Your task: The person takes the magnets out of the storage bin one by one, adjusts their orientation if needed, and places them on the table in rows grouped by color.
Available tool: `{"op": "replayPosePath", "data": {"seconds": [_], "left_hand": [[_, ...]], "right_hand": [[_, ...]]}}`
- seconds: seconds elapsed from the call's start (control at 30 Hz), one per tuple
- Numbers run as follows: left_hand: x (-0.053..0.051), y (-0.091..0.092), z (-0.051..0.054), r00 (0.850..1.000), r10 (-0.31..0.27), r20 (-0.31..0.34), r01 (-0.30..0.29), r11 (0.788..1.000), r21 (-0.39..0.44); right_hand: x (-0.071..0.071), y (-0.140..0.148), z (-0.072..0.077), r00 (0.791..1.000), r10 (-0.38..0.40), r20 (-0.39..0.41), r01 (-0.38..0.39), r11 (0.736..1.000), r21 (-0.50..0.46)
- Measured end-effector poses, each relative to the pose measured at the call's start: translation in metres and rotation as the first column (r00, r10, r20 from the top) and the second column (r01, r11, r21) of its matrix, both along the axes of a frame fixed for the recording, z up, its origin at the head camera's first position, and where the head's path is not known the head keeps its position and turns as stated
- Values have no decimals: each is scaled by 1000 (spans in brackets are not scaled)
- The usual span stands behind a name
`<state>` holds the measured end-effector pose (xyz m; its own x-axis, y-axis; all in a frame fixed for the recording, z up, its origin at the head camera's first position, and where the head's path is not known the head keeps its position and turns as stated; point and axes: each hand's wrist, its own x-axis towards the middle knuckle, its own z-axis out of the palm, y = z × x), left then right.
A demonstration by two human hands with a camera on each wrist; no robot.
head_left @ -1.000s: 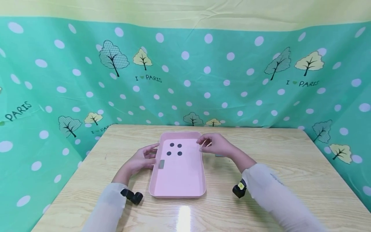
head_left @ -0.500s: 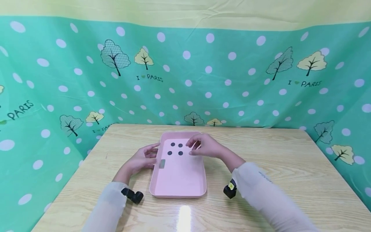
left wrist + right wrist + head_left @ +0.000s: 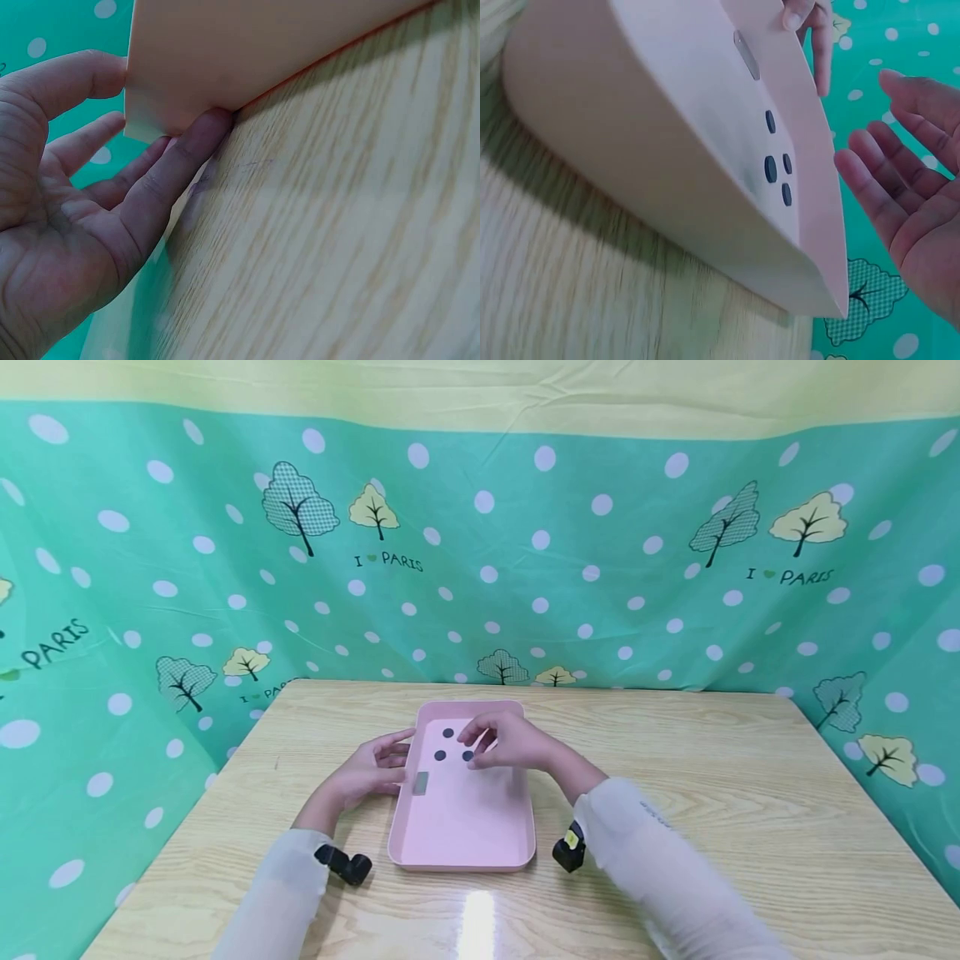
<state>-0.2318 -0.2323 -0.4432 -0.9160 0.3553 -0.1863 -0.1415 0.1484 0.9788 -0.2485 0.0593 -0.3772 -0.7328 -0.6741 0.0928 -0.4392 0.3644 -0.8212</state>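
A pink rectangular tray [image 3: 465, 827] lies on the wooden table. Several dark round discs [image 3: 440, 756] sit on its floor towards the far end, and a grey rectangular piece [image 3: 421, 783] lies by the left wall. My left hand [image 3: 365, 770] holds that wall, thumb over the rim and fingers against the outside, as the left wrist view shows. Above the discs hovers my right hand [image 3: 510, 741], hiding part of them in the head view. Its loosely bent fingers [image 3: 870, 187] stand apart in the right wrist view, with nothing visible between them.
The light wooden table [image 3: 675, 827] spreads around the tray. A green dotted curtain [image 3: 540, 568] with printed trees hangs behind it and along both sides. Each wrist carries a small black camera [image 3: 345, 866].
My right hand has moved left from the tray's right rim to over the discs. The left hand keeps its place. A small teal patch seen under the right wrist is now hidden.
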Motion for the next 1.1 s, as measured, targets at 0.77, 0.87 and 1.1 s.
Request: {"op": "replayPosePath", "data": {"seconds": [0.77, 0.87, 1.1], "left_hand": [[1, 1, 3, 1000, -4, 7, 4, 1000, 1], [0, 1, 3, 1000, -5, 8, 5, 1000, 0], [-1, 0, 1, 1000, 8, 7, -7, 1000, -17]], "right_hand": [[-6, -37, -24, 986, 30, 164, -28, 999, -14], [-5, -39, -22, 983, 32, 180, -31, 999, -6], [-9, -39, -12, 993, 44, 114, -45, 999, 7]]}}
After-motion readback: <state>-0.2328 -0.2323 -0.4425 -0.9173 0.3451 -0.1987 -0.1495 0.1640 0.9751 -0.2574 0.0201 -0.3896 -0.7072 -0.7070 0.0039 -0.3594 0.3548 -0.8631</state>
